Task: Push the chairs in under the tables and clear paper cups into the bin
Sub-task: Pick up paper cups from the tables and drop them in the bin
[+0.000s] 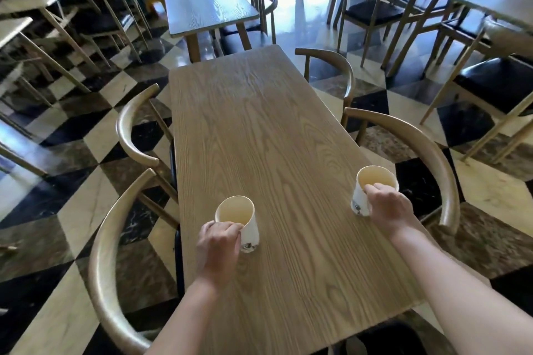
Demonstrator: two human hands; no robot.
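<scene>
Two white paper cups stand upright on a long wooden table. My left hand grips the near side of the left cup at its rim. My right hand holds the right cup close to the table's right edge, fingers over its rim. Both cups look empty inside. Curved-back wooden chairs sit tucked against the table: two on the left and two on the right. No bin is in view.
The floor is glossy checkered tile. A grey table stands beyond the far end, with chairs beside it. More tables and black-seated chairs fill the right side, and stacked furniture crowds the left.
</scene>
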